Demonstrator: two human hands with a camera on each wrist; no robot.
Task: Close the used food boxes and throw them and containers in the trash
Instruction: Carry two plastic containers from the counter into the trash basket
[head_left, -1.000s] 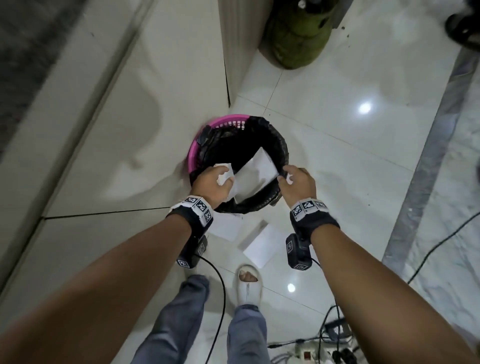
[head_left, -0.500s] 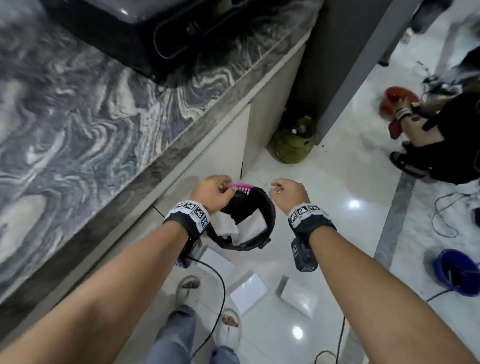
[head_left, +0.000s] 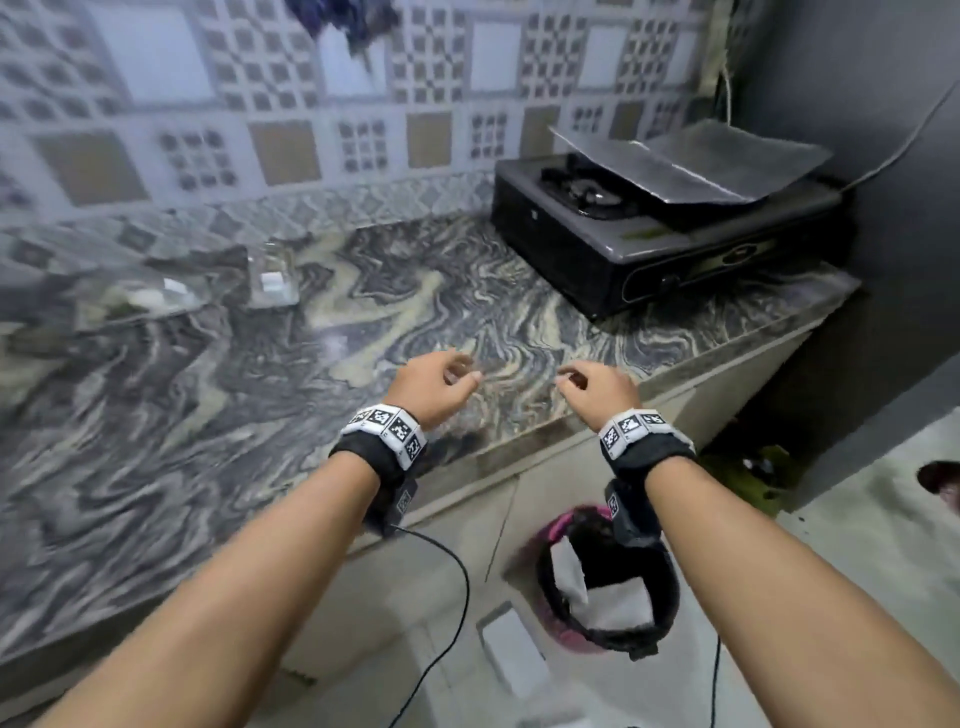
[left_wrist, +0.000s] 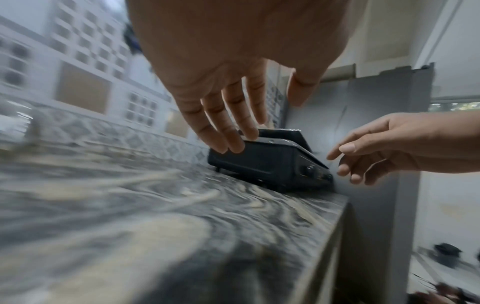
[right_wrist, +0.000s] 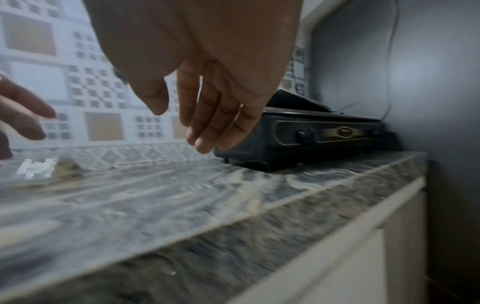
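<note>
Taking the black stove at the counter's right end as the landmark: far to its left, on the marbled counter near the tiled wall, lie two clear plastic containers. The flatter one is farthest from the stove, too blurred to read its long axis; the smaller one stands just right of it, with something white inside, and its facing cannot be told.

In front of the stove and left of it, the left hand hovers above the counter, fingers loosely spread and hanging, holding nothing. The right hand hovers directly in front of the stove, over the counter's front edge, fingers relaxed and slightly curled, also empty.

Below the stove's front, on the floor against the cabinet, sits the pink trash basket with a black liner; white food boxes lie tilted inside it. Left of the basket, another white box lies flat on the floor, its long axis running away from the cabinet.
</note>
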